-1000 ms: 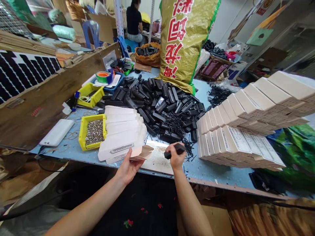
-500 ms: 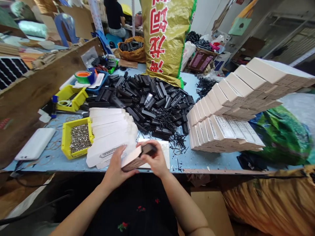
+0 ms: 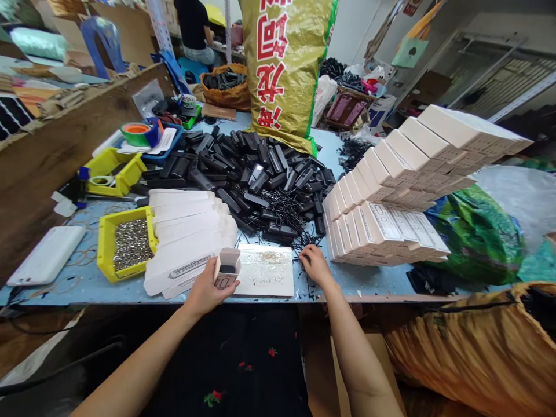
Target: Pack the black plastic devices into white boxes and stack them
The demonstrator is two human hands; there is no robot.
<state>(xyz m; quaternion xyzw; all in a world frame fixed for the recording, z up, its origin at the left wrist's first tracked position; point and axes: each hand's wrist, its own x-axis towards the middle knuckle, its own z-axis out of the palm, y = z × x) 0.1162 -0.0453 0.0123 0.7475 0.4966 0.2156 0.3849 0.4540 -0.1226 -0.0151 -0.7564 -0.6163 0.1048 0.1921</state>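
Observation:
My left hand (image 3: 205,294) grips a small white cardboard box (image 3: 224,281) with its end flaps raised. A black piece (image 3: 227,269) shows inside the mouth of the box. To the right, my right hand (image 3: 317,267) is down at the scattered thin black sticks (image 3: 309,236), its thumb and fingertips pinched together. What lies between those fingertips is too small to make out. A white board (image 3: 267,273) with a glossy, stained surface lies between the hands. Flat white cartons (image 3: 186,231) are fanned out left of the box.
A heap of black plastic cases (image 3: 243,168) covers the table's middle, below a gold sack (image 3: 286,69). Stacked white boxes (image 3: 382,179) rise at the right. A yellow bin (image 3: 104,249) of small metal parts stands left. Someone in dark clothing (image 3: 191,26) sits in the background.
My right hand has let go of the black piece and moved right to the sticks. The piece is now inside the box, which my left hand has tilted more upright. The view has shifted slightly.

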